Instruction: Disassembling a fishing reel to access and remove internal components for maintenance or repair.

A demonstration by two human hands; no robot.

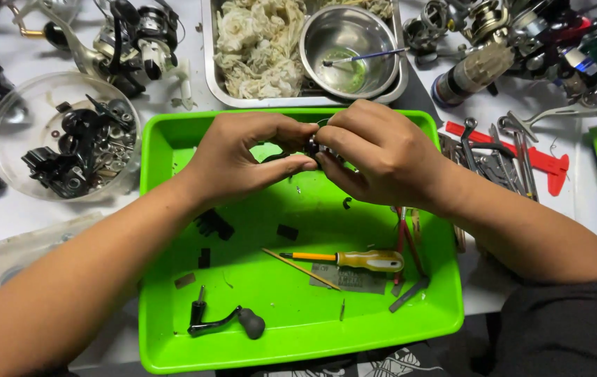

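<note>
- Left hand (242, 157), right hand (375, 150): both pinched on small dark reel part (311, 146), above green tray (172, 139).
- Step, judged: fitting or loosening the part.
- Screwdriver (354, 260): six o'clock; next move likely needs it.

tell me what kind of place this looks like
Probably a fishing reel repair bench. Both hands work a small dark part over a green tray holding a screwdriver and a reel handle; fishing reels and a bowl of small parts sit nearby.
</note>
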